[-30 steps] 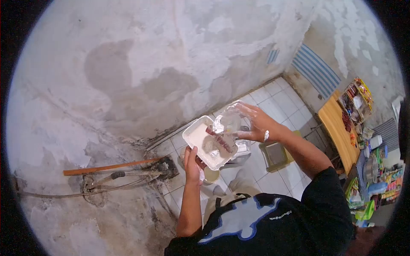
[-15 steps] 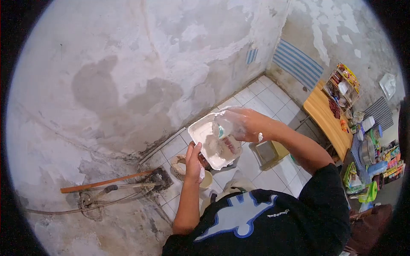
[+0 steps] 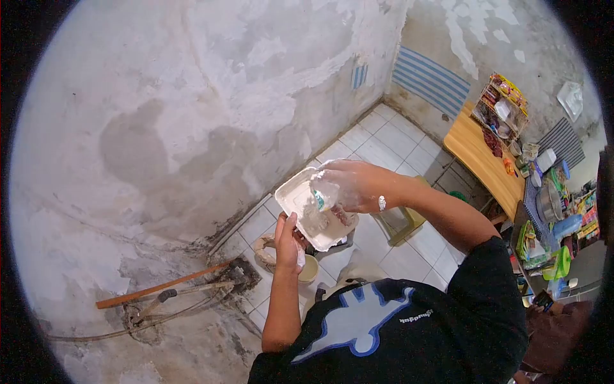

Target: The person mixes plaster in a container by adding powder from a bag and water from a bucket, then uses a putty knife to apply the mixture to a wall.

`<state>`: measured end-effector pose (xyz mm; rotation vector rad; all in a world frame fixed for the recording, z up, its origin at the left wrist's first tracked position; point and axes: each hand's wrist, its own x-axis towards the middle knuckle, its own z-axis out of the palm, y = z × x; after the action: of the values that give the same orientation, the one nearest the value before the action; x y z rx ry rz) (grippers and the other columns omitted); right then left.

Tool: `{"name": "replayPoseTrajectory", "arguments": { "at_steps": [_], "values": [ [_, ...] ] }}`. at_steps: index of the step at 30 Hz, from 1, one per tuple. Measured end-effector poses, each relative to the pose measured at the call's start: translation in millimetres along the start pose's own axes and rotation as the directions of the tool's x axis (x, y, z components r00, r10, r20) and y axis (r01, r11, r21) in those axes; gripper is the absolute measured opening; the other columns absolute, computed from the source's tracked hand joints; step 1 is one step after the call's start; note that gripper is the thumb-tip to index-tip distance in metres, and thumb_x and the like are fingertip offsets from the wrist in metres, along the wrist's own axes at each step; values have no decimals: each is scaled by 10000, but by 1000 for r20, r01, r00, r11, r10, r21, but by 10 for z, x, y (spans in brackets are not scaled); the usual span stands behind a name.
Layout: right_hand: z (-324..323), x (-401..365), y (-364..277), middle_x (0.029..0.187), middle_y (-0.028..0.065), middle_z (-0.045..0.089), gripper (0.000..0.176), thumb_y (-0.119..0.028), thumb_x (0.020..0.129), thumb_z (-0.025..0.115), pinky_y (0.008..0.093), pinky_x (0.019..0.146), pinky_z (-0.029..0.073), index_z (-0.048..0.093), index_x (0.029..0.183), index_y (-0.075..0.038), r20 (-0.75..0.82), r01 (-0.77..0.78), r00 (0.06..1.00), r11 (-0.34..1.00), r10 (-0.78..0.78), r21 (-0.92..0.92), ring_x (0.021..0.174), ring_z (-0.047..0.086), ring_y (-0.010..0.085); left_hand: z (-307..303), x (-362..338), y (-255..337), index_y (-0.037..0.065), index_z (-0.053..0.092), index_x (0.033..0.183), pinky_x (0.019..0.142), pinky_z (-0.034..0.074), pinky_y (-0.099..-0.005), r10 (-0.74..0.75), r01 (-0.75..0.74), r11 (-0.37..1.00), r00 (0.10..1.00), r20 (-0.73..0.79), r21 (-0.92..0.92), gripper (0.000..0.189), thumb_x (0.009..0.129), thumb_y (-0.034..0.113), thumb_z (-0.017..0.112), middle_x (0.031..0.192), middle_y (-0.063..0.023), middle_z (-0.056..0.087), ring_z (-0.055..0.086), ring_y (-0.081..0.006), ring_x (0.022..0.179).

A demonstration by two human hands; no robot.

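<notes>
A white rectangular tray (image 3: 294, 192) with pale powder or paste inside is tilted in front of my chest. My left hand (image 3: 288, 242) grips its near left edge, with the thumb on the rim. Over the tray's right part is my right hand (image 3: 352, 184), coated in white powder and wrapped round a whitish packet or cup with a green mark (image 3: 320, 200). Part of this item is hidden by the fingers. A reddish-brown patch shows under the right fingers; I cannot make out what it is.
Below the tray, a cream bucket (image 3: 309, 269) and an open sack (image 3: 264, 249) stand on the tiled floor (image 3: 390, 144). A yellowish container (image 3: 403, 224) is under my right forearm. At right are a wooden table (image 3: 486, 157), a metal pot (image 3: 549, 200) and a person in brown (image 3: 556, 333).
The view has shifted slightly. My right hand and the green-marked item have moved a little within the tray, covering more of the reddish-brown patch. The person at the right shows more.
</notes>
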<state>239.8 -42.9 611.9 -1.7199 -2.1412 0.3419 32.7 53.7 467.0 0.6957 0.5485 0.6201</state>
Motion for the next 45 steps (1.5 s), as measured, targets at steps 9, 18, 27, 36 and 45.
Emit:
{"name": "replayPoseTrajectory", "arguments": {
  "at_steps": [9, 18, 27, 36, 45],
  "values": [
    [7, 15, -55, 1311, 185, 537, 702, -112, 684, 803, 457, 1040, 419, 543, 1336, -106, -21, 71, 997, 996, -70, 59, 1197, 523, 380, 49, -115, 84, 90, 459, 1249, 768, 586, -337, 27, -27, 1000, 999, -18, 9, 340, 973, 273, 539, 1111, -71, 611, 653, -177, 912],
    [147, 140, -77, 1226, 182, 606, 671, -139, 678, 764, 453, 1025, 419, 568, 1317, -81, -18, 124, 992, 988, -123, 91, 1164, 551, 353, -107, -212, 124, 102, 484, 1228, 725, 591, -319, 74, -78, 996, 994, -85, -48, 322, 967, 278, 555, 1096, -55, 618, 652, -163, 914],
    [181, 355, -275, 1321, 265, 539, 696, -259, 750, 720, 452, 1067, 387, 493, 1342, 27, 149, 104, 980, 975, -134, 196, 1220, 518, 403, -294, -367, 231, 114, 480, 1244, 726, 588, -330, 159, -166, 985, 977, -141, -43, 334, 972, 298, 540, 1118, -65, 624, 660, -169, 899],
    [261, 607, -534, 1268, 257, 578, 624, -334, 816, 700, 452, 1047, 401, 529, 1347, -53, 187, 56, 976, 962, -108, 266, 1182, 545, 404, -440, -583, 364, 83, 482, 1295, 885, 518, -408, 188, -194, 981, 949, -254, 2, 392, 983, 315, 528, 1200, -111, 593, 615, -243, 1052],
    [405, 853, -760, 1175, 269, 616, 622, -368, 834, 723, 468, 971, 446, 526, 1309, -17, 243, 211, 938, 963, -248, 169, 1078, 591, 426, -709, -873, 416, 98, 490, 1299, 827, 538, -397, 243, -263, 965, 898, -366, -6, 402, 974, 329, 539, 1173, -105, 609, 626, -225, 1027]
  ]
}}
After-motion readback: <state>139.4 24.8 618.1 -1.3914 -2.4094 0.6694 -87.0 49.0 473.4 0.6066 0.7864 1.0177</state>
